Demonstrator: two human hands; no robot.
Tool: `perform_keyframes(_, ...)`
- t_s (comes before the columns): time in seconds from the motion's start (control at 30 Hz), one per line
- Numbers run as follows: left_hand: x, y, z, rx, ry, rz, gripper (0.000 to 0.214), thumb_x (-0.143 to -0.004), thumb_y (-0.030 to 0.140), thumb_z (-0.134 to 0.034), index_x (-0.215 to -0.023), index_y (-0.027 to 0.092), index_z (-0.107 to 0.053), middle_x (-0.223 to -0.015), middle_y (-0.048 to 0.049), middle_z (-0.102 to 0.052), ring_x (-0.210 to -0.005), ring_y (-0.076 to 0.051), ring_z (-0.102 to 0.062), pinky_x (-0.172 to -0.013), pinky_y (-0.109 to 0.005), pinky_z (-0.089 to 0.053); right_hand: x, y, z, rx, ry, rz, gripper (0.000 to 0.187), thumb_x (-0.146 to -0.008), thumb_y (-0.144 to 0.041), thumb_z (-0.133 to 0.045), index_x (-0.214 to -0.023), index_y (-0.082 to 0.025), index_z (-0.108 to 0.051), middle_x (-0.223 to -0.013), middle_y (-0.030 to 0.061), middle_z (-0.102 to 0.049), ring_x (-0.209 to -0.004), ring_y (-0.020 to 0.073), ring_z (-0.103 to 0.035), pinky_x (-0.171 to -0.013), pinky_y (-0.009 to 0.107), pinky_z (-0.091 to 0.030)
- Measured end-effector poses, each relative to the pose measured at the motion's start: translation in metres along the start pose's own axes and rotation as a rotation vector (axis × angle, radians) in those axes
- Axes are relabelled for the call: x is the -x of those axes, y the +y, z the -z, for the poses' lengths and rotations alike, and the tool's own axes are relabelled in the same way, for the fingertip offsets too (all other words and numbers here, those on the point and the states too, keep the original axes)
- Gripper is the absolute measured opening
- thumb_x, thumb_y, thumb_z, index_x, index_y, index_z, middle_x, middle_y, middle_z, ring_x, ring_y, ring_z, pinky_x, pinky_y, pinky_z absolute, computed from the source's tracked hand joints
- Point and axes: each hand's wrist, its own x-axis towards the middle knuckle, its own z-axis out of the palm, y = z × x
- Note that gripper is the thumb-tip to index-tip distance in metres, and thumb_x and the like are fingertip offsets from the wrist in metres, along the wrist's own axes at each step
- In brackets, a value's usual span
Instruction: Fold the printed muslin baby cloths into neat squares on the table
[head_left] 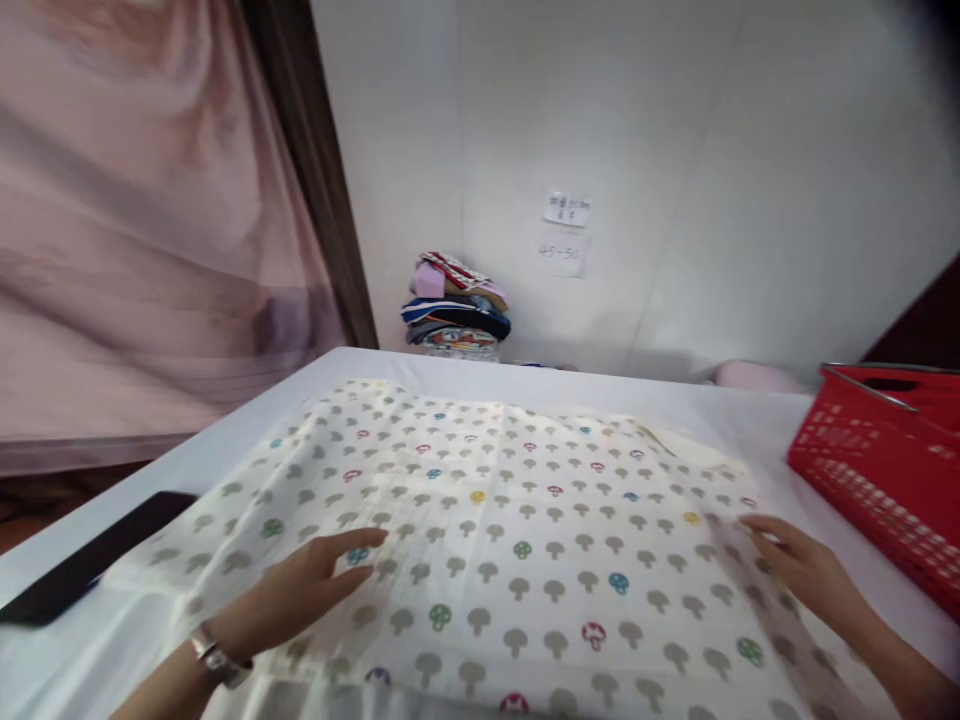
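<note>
A white cloth printed with grey and coloured mushrooms [517, 530] lies spread over the table, with low creases. My left hand [311, 590] is over its left part, thumb and forefinger apart, palm down, and a metal-banded watch is on that wrist. At the right side, my right hand [806, 565] has its fingers closed at the cloth's edge, where a shaded strip of the fabric is raised and slightly blurred. The cloth's near edge runs out of view at the bottom.
A red plastic basket [885, 460] with a metal handle stands at the right. On the table's left edge lies a dark flat object [97, 555]. Folded fabrics [457, 305] are stacked beyond the white table [360, 362], near a pink curtain [150, 240]. Paper notes [564, 252] hang on the wall.
</note>
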Motion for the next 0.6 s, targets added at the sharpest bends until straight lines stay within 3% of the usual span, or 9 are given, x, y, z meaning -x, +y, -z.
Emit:
perform_keyframes(0.17, -0.057, 0.062, -0.050, -0.022, -0.104, -0.240, 0.036, -0.080, 0.041, -0.047, -0.109, 0.028, -0.063, -0.115, -0.0009, -0.062, -0.103, -0.022, -0.057, -0.088, -0.033, -0.045, -0.073, -0.011, -0.015, 0.147, 0.114, -0.054, 0.039, -0.077, -0.033, -0.039, -0.106, -0.015, -0.059, -0.116, 0.0124, -0.058, -0.110, 0.0257, -0.052, -0.093, 0.037, -0.042)
perform_keyframes(0.33, -0.087, 0.108, -0.092, -0.016, -0.109, -0.514, 0.026, -0.082, 0.033, -0.043, -0.094, 0.025, -0.065, -0.092, -0.0007, -0.067, -0.084, -0.017, -0.060, -0.078, -0.028, -0.046, -0.108, -0.012, -0.024, 0.399, 0.047, -0.045, 0.053, -0.074, -0.016, -0.048, -0.127, -0.017, -0.045, -0.141, 0.0126, -0.034, -0.129, 0.0269, -0.029, -0.100, 0.041, -0.033)
perform_keyframes(0.47, -0.099, 0.119, -0.107, -0.040, -0.079, -0.543, 0.023, -0.084, 0.029, -0.040, -0.084, 0.023, -0.062, -0.081, -0.0006, -0.064, -0.077, -0.016, -0.059, -0.073, -0.027, -0.045, -0.126, -0.003, -0.025, 0.348, 0.035, -0.098, 0.048, -0.077, -0.016, -0.049, -0.125, -0.016, -0.049, -0.139, 0.0143, -0.036, -0.130, 0.0290, -0.027, -0.099, 0.043, -0.032)
perform_keyframes(0.6, -0.106, 0.107, -0.116, 0.011, -0.035, -0.521, 0.018, -0.083, 0.026, -0.043, -0.086, 0.023, -0.061, -0.082, -0.0004, -0.064, -0.078, -0.015, -0.059, -0.073, -0.027, -0.046, -0.151, 0.005, -0.021, 0.233, 0.033, -0.111, 0.030, -0.083, -0.025, -0.041, -0.100, -0.015, -0.064, -0.112, 0.0104, -0.060, -0.113, 0.0237, -0.048, -0.091, 0.033, -0.038)
